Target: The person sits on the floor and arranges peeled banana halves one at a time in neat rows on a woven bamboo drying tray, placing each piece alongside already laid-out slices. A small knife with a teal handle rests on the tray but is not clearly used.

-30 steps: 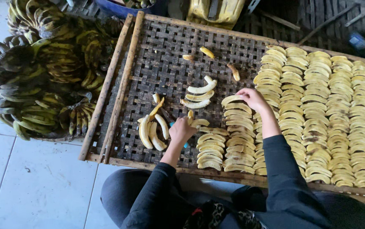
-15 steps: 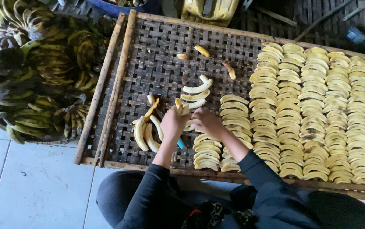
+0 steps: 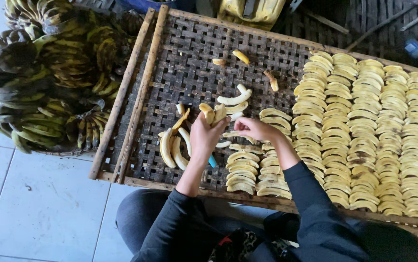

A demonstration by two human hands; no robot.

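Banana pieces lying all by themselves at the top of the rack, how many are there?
3. One small piece sits farthest left, a second piece lies just right of it, and a third, browner piece lies lower right, near the neat rows of slices. None seem hidden.

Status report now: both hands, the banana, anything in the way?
Left hand grips peeled banana, blue-handled tool below the palm. Right hand closed on a slice beside it. Loose slices ahead on woven tray; nothing blocks.
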